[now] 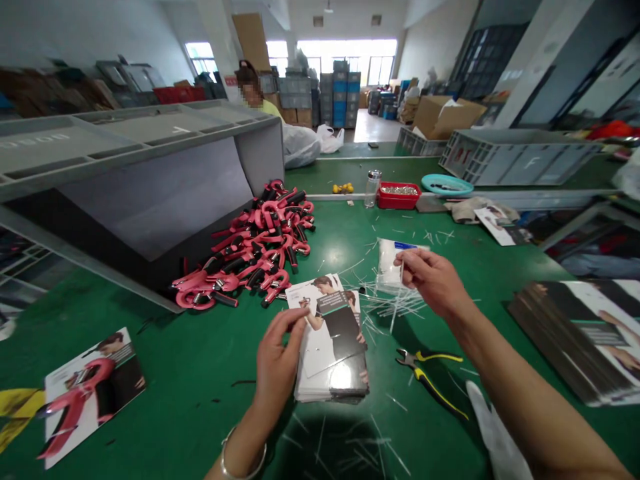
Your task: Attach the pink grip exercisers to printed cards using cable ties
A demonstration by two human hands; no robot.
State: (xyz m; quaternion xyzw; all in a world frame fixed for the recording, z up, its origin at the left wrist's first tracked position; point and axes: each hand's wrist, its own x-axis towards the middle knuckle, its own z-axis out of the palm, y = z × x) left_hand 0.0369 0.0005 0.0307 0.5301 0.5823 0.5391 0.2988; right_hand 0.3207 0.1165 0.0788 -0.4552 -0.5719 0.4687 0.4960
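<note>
My left hand (280, 353), with a bracelet at the wrist, has thumb and index finger closed at the left edge of the top printed card (343, 333) on a stack. My right hand (430, 277) is raised in a pinch, with a thin pale cable tie (401, 272) at its fingertips. Just behind the fingers lies a clear bag of cable ties (387, 263). Loose cable ties (395, 305) are scattered beneath. Below my right hand lie yellow-and-black diagonal cutters (430, 373), their handles apart.
A tipped grey crate (260, 157) stands left, with pink-and-black hand grips (270, 233) spilling from it. One grip lies on a card (125, 360) at far left. More cards (565, 340) are stacked right. A red tray (399, 203) and glass jar (373, 190) stand behind.
</note>
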